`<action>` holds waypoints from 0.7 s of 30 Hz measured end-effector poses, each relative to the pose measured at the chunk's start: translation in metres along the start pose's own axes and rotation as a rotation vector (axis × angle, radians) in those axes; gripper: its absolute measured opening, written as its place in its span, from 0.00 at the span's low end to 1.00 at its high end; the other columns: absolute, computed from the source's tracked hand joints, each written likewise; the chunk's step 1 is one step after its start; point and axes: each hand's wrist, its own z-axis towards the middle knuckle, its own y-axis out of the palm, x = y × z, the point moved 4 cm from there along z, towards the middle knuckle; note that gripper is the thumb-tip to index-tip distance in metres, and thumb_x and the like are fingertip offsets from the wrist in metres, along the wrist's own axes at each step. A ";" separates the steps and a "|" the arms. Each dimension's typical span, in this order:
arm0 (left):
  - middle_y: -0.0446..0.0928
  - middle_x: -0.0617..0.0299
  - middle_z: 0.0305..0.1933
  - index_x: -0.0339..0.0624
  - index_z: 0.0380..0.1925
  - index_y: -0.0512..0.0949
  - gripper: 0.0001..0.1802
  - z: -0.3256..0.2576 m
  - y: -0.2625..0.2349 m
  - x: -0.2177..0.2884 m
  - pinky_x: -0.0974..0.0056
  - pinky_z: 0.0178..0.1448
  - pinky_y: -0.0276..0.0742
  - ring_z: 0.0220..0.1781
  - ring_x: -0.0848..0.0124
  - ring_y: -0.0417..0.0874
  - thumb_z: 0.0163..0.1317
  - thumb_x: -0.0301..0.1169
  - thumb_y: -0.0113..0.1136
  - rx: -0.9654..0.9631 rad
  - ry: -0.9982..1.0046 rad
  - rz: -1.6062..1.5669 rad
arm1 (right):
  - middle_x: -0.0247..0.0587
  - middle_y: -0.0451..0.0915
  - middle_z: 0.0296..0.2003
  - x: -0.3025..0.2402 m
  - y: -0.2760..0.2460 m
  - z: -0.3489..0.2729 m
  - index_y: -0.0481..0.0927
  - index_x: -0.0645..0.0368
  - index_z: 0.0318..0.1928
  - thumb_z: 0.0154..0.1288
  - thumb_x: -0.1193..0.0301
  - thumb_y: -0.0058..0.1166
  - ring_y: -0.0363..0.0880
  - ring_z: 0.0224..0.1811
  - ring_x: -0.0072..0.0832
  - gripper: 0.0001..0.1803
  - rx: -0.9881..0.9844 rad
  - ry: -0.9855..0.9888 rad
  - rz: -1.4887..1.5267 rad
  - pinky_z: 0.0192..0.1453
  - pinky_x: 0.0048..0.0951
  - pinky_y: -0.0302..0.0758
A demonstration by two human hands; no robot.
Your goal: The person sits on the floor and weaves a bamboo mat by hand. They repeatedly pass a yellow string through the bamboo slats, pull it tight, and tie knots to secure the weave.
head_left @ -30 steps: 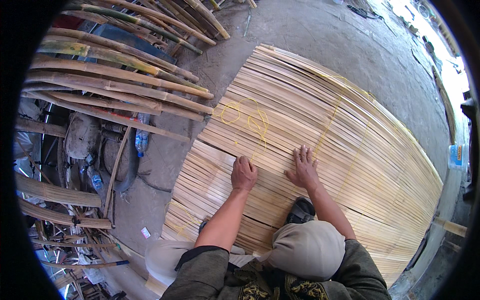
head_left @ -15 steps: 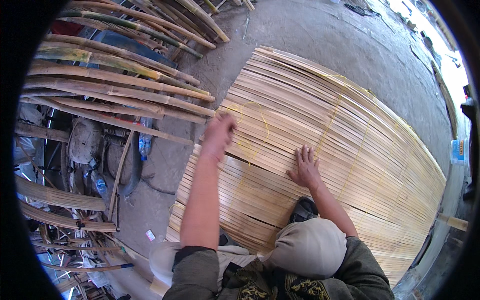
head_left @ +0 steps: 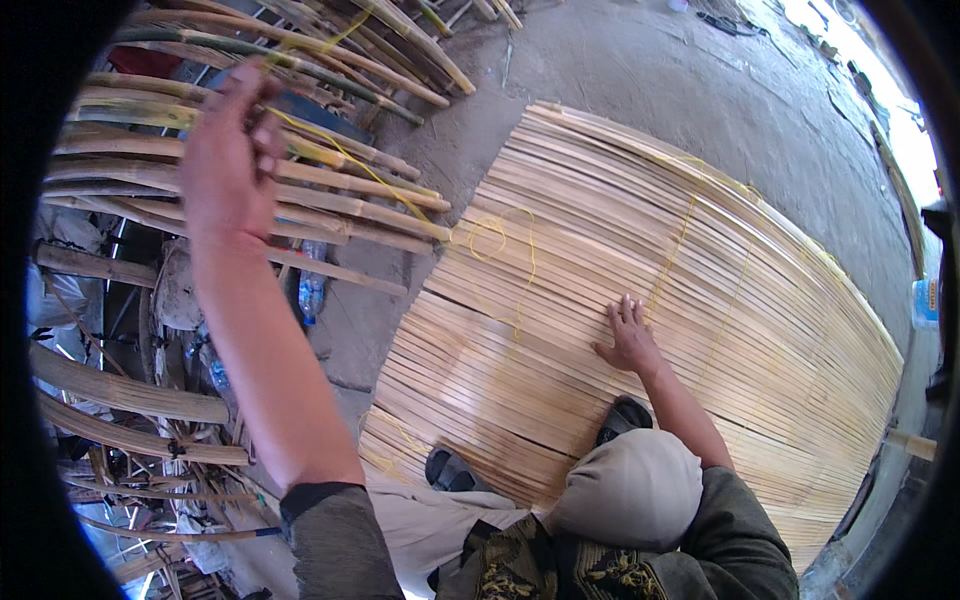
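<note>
A wide mat of split bamboo slats (head_left: 560, 300) lies on the ground, with yellow string (head_left: 684, 240) running across its slats. My left hand (head_left: 232, 165) is raised off to the left, above the bamboo poles, its fingers curled round a length of yellow string. That string (head_left: 350, 160) stretches taut from the fingers down to the mat's left edge, where a loose loop of string (head_left: 488, 240) rests on the slats. Fingers spread, my right hand (head_left: 632, 340) presses flat on the middle of the mat. Both my sandalled feet (head_left: 455, 470) are on the slats.
Stacked bamboo poles (head_left: 340, 205) jut toward the mat from the left. Plastic bottles (head_left: 312, 285) and clutter lie beneath them. A blue-and-clear container (head_left: 925, 302) stands at the far right. Grey ground (head_left: 640, 70) borders the mat's far side.
My left hand has swung up and left from the mat's edge, drawing string out. The dark gap between slats has narrowed. My right hand stays on the mat.
</note>
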 end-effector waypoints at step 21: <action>0.79 0.65 0.39 0.42 0.49 0.71 0.07 -0.157 0.049 -0.163 0.72 0.40 0.73 0.39 0.78 0.80 0.73 0.26 0.53 -0.830 -0.470 -0.068 | 0.33 0.84 0.41 -0.163 -0.205 -0.041 0.82 0.64 0.54 0.85 0.59 0.43 0.80 0.44 0.21 0.21 0.124 -0.529 1.425 0.53 0.26 0.77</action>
